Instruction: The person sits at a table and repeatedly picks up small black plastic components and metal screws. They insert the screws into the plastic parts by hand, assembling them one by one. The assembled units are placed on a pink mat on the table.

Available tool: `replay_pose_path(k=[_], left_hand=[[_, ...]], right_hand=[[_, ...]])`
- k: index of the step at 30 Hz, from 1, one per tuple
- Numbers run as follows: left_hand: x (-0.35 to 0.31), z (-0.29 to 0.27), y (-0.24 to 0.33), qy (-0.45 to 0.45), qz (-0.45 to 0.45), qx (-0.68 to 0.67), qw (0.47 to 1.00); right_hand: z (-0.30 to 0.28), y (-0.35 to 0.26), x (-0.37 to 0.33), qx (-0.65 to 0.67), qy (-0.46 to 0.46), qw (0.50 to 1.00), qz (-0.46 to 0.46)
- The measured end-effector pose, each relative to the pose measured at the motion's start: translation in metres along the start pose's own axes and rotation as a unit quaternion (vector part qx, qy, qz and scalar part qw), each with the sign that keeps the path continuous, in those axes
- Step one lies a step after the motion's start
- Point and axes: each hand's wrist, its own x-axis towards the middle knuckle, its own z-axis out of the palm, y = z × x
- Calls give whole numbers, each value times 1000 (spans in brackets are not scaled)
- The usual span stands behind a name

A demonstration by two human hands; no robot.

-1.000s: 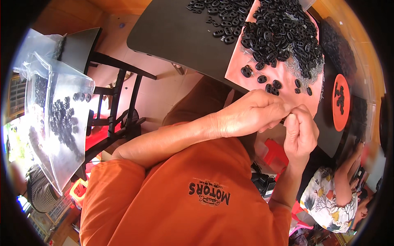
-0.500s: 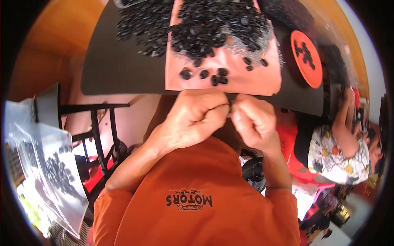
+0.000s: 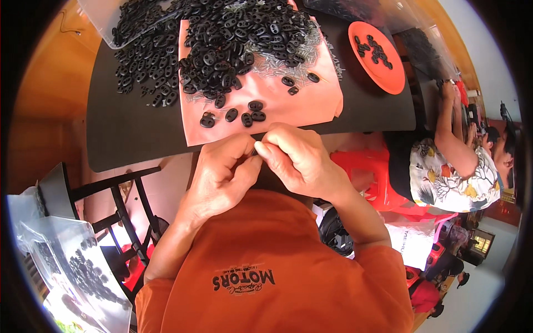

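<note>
My left hand (image 3: 222, 175) and my right hand (image 3: 300, 158) meet just off the near edge of the table, fingers curled and thumbs pinched. What sits between the fingertips is hidden; only a small dark bit shows there. Just beyond them, several loose black oval cord locks (image 3: 247, 119), each with two holes, lie on a pink sheet (image 3: 300, 116). Farther back on that sheet is a big heap of the same black cord locks (image 3: 219, 53). Beside the heap's right side spreads a pile of small, thin springs (image 3: 277, 62).
An orange-red plate (image 3: 361, 65) with several black pieces stands at the right of the dark table (image 3: 130, 133). Clear plastic bins (image 3: 102, 22) sit at the back. A black chair frame (image 3: 119, 202) is at left. To the right, another person (image 3: 452, 172) sits near a red stool (image 3: 363, 166).
The whole view has swung, so the table and my hands appear farther left and the table tilts. My hands stay together, with the right one turned and its thumb now more visible.
</note>
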Motion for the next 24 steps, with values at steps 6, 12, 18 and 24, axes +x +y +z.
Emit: replay_pose_path(k=[6,12,18,24], left_hand=[[8,-4,0,38,38,3,999],[14,-4,-5,43,20,-12,999],[15,-6,-3,34,41,21,998],[15,-10,-8,15,2,-36,999]], right_hand=[[-22,9,12,-78,26,997,0],[-40,33,50,-305,-57,950,-11],[-33,37,63,-409,-133,903,11],[-43,34,64,-269,-78,960,-30]])
